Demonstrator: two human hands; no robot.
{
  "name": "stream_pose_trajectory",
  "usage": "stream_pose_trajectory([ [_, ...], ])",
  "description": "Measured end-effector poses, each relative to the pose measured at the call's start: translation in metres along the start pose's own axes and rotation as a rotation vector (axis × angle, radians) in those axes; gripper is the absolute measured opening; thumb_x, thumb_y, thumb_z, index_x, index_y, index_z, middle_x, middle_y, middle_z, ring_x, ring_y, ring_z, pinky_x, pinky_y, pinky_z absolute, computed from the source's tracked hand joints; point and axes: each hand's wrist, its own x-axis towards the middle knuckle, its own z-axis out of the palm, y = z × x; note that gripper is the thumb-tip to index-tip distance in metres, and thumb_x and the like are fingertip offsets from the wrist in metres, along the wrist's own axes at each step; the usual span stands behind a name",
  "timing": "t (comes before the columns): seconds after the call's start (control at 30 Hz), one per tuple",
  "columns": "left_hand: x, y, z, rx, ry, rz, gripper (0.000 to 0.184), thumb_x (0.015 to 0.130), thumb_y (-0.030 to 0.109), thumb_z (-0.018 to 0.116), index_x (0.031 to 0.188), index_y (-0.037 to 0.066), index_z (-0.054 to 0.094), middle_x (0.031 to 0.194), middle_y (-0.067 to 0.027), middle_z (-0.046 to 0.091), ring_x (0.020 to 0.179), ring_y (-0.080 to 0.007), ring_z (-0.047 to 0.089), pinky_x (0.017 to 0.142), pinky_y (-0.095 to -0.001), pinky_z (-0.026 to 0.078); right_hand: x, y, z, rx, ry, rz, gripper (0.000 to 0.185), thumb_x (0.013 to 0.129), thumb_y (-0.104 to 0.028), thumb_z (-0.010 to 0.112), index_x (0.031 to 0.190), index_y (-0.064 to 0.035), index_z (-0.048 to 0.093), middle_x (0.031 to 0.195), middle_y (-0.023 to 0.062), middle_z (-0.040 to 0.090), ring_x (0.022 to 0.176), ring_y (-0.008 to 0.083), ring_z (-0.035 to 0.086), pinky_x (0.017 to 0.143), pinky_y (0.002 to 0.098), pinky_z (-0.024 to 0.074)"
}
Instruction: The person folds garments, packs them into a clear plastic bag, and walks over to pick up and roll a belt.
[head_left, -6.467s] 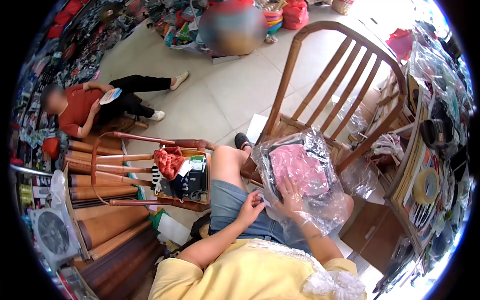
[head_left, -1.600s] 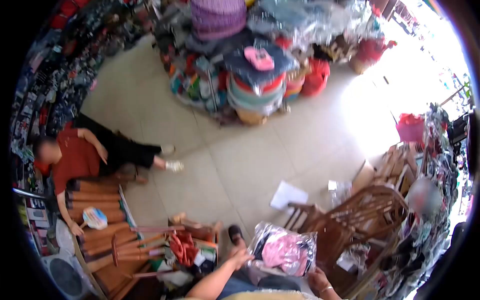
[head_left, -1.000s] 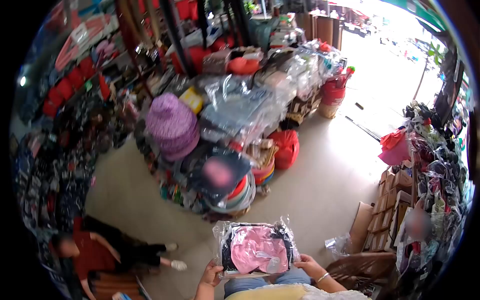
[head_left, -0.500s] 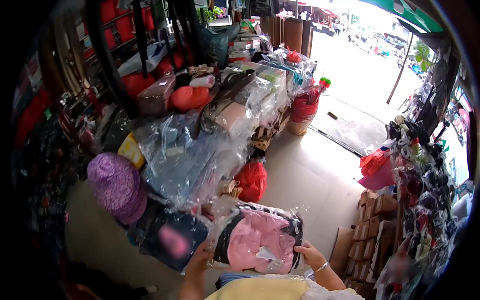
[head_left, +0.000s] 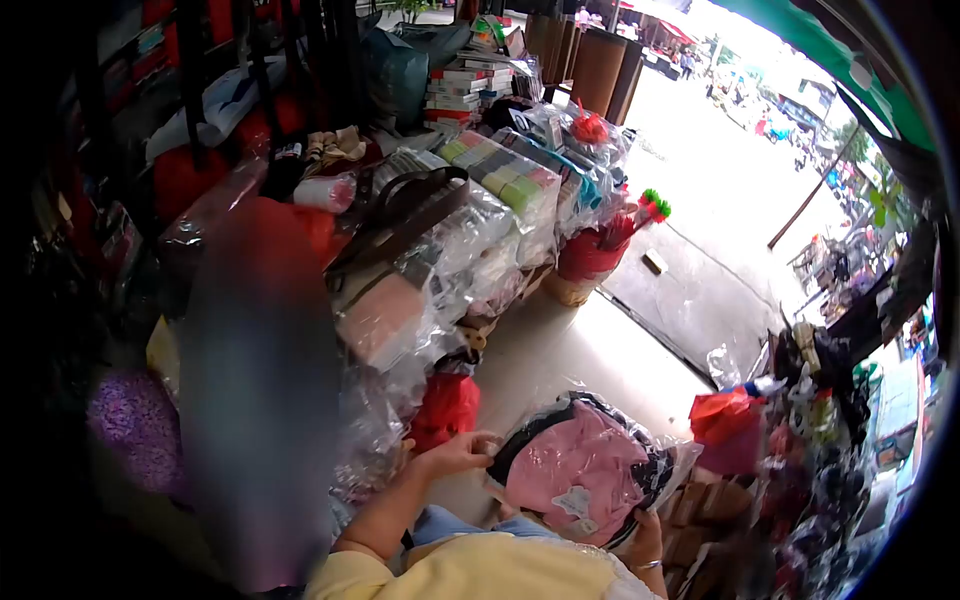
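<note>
A clear plastic bag with pink and black folded cloth inside, perhaps hats, [head_left: 575, 465] is held in front of my yellow top. My left hand [head_left: 458, 456] pinches the bag's left edge, fingers closed. Around its lower right corner my right hand [head_left: 645, 538] is closed, a bracelet on the wrist; part of that hand is hidden behind the bag. A white label shows on the pink cloth. Just beyond my left hand hangs a red plastic bag [head_left: 445, 408].
Plastic-wrapped goods [head_left: 500, 190] are piled on a stand at left. A purple knitted hat [head_left: 135, 430] and a tall blurred shape [head_left: 262, 400] are at lower left. A red bucket [head_left: 585, 260] stands near the doorway. Brown boxes [head_left: 705, 510] and hanging goods line the right.
The bagged pink and black cloth has moved right and tilted clockwise, both hands still on it. My view has turned. A large blurred shape now covers the left side.
</note>
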Motion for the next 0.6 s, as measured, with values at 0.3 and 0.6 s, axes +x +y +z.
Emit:
stream_pose_trajectory([
  [0.3,0.242,0.247,-0.108,0.553,0.528,0.567,0.043,0.082,0.011,0.061,0.124,0.007,0.049,0.095,-0.0075,0.059,0.088,-0.0149,0.059,0.079,-0.0301,0.047,0.236,-0.174,0.017,0.072,-0.065,-0.085,0.052,0.076,-0.016,0.06,0.126,-0.0041,0.048,0.123,0.0097,0.055,0.111,0.0276,0.053,0.099,0.0403,0.0396],
  [0.6,0.598,0.391,-0.358,0.783,1.131,0.769,0.069,0.068,0.027,0.073,0.125,0.008,0.04,0.104,-0.0236,0.056,0.097,-0.0406,0.054,0.082,-0.0462,0.045,0.369,-0.255,0.122,-0.138,0.102,-0.397,0.058,0.086,-0.04,0.049,0.132,-0.004,0.041,0.129,0.0114,0.049,0.117,0.0286,0.048,0.101,0.0444,0.0365],
])
